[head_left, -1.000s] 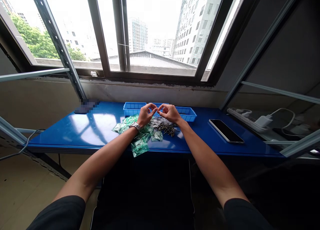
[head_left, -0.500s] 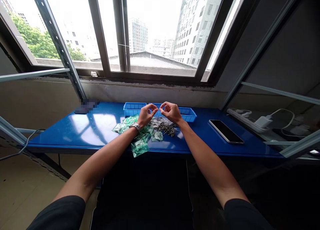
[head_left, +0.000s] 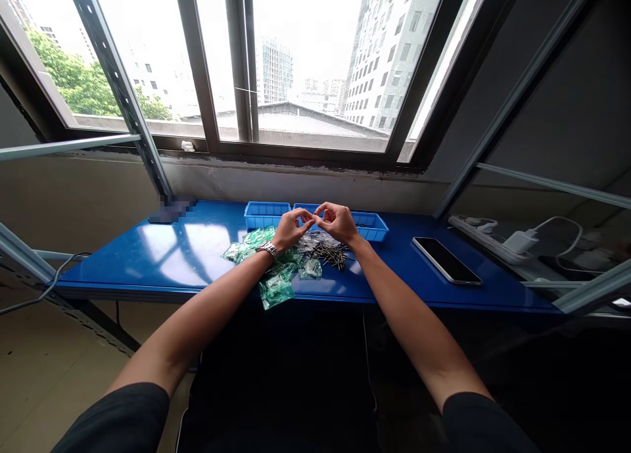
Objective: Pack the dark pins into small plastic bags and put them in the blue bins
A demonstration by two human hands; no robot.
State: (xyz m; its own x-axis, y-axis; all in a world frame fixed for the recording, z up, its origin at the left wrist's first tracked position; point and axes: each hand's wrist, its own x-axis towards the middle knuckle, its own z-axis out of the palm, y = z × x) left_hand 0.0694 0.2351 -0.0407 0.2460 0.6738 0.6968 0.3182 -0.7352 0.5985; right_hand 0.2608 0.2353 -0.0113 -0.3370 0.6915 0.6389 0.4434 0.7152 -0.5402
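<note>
My left hand (head_left: 292,229), with a metal watch at its wrist, is closed in a pinch. Its fingertips meet those of my right hand (head_left: 337,221), which is pinched too. Whatever lies between the fingertips is too small to make out. Below the hands is a pile of thin dark sticks (head_left: 334,256), some with gold-coloured parts. Small green plastic packets (head_left: 277,290) lie under and around my left wrist, and clear packets (head_left: 310,268) lie beside the sticks. Just behind the hands stand blue plastic bins (head_left: 372,229), partly covered by them.
The blue table (head_left: 148,262) stands below a window. A phone (head_left: 446,260) lies to the right, near a power strip (head_left: 486,237) with a white charger (head_left: 521,240). Another blue bin (head_left: 266,211) is at the back left. Metal shelf posts (head_left: 152,170) rise at both sides.
The fingertips of both hands have come closer together and now touch. The view has shifted very slightly; the packets, sticks and bins lie as before.
</note>
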